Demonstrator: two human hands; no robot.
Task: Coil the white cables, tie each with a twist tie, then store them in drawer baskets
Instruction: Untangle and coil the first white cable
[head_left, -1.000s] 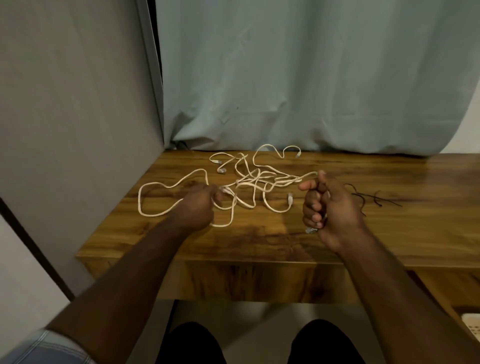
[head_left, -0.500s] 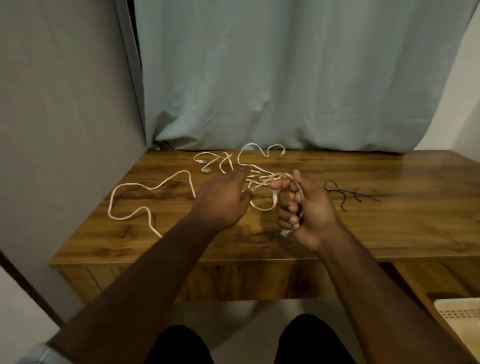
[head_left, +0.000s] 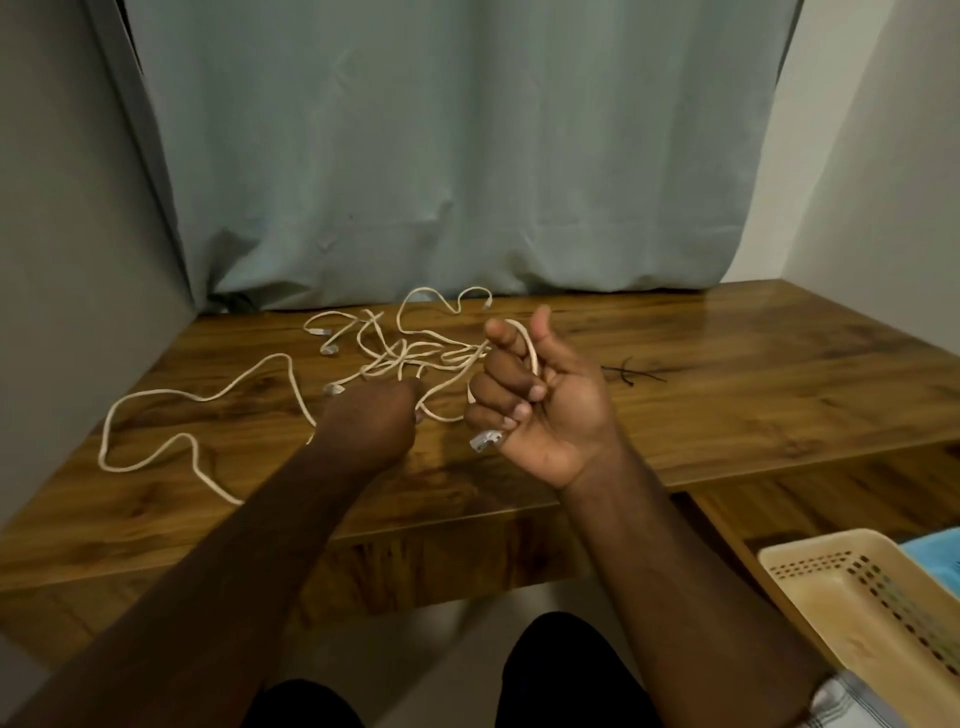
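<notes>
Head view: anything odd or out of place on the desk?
Only the white cables: a loose tangle on the desk, one strand trailing toward its left front edge. The right hand holds a first loop, the left hand grips the strand. The twist ties lie unused.

Both hands are fisted above the lap, the left (head_left: 371, 421) knuckles-up, the right (head_left: 540, 400) palm-up with thumb raised.

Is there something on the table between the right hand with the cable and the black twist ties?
Nothing visible. The right hand grips the white cable, and only bare wooden table lies between it and the black twist ties to its right.
</notes>
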